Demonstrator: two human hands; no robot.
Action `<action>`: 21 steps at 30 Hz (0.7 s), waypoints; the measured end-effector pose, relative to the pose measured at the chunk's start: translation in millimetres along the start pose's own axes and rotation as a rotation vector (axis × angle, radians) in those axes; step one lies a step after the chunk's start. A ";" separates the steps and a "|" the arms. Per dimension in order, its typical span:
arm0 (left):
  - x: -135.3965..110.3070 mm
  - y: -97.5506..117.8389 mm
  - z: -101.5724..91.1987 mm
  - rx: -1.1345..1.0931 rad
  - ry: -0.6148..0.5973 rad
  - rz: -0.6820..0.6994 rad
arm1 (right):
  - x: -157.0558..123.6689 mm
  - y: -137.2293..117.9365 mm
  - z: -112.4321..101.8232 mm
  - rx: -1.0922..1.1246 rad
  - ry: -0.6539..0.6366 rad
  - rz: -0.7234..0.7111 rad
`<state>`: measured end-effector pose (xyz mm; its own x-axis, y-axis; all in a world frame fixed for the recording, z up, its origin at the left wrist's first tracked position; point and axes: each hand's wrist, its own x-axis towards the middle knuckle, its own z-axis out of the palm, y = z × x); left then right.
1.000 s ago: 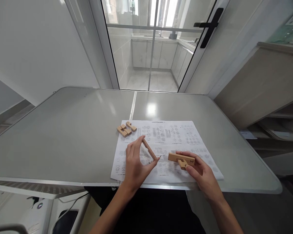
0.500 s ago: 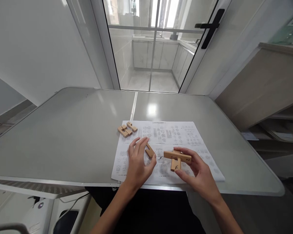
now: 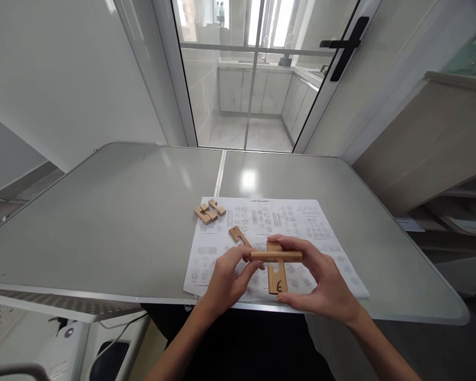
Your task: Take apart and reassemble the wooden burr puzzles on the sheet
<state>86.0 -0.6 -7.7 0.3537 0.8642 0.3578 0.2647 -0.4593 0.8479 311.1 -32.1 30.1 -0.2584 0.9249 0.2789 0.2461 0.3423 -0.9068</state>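
Observation:
Two wooden puzzle pieces cross each other over the printed sheet. One is a long bar [image 3: 280,256] lying level with a "2" on its right end; the other is a notched block [image 3: 276,280] marked "3", standing across it. My right hand [image 3: 321,275] holds the notched block between thumb below and fingers above. My left hand [image 3: 232,275] pinches the bar's left end between thumb and fingers. Just beyond the left fingers, a loose notched wooden piece [image 3: 240,236] rests on the sheet, its near end partly hidden.
Several small wooden pieces [image 3: 208,212] lie grouped at the sheet's upper left corner. The white printed sheet [image 3: 321,222] shows rows of small diagrams and lies on a grey table [image 3: 143,227] with a metal edge. A glass door [image 3: 248,106] stands behind, shelves at right.
My left hand has left the loose notched piece and moved right to pinch the bar's left end. The crossed pieces have shifted left and turned, so the bar now lies level.

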 end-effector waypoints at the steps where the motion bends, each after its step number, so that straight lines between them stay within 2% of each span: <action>1: 0.5 1.5 -0.3 -0.016 0.005 -0.012 | 0.8 -0.9 -0.1 -0.008 -0.012 -0.001; 7: 3.6 7.2 -1.7 -0.056 0.055 -0.119 | 4.7 -1.0 2.0 0.030 -0.070 -0.034; 11: 4.1 6.8 -1.5 -0.052 0.082 -0.134 | 5.2 4.0 6.6 0.128 -0.080 0.009; 14: 2.5 3.9 0.5 -0.034 0.137 -0.090 | 7.8 9.0 14.3 0.201 -0.010 0.119; 17: -1.2 -0.8 2.9 0.044 0.214 -0.034 | 11.8 12.2 23.4 0.305 0.111 0.331; 19: -3.9 -3.7 3.2 0.119 0.253 0.008 | 13.2 11.5 28.4 0.359 0.037 0.450; 21: -5.8 -5.4 1.7 0.203 0.273 0.067 | 13.0 8.0 32.2 0.404 -0.078 0.499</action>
<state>84.0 -3.5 -15.1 0.1303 0.8410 0.5251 0.4316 -0.5249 0.7336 279.6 -22.7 16.3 -0.2749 0.9367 -0.2170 -0.0129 -0.2293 -0.9733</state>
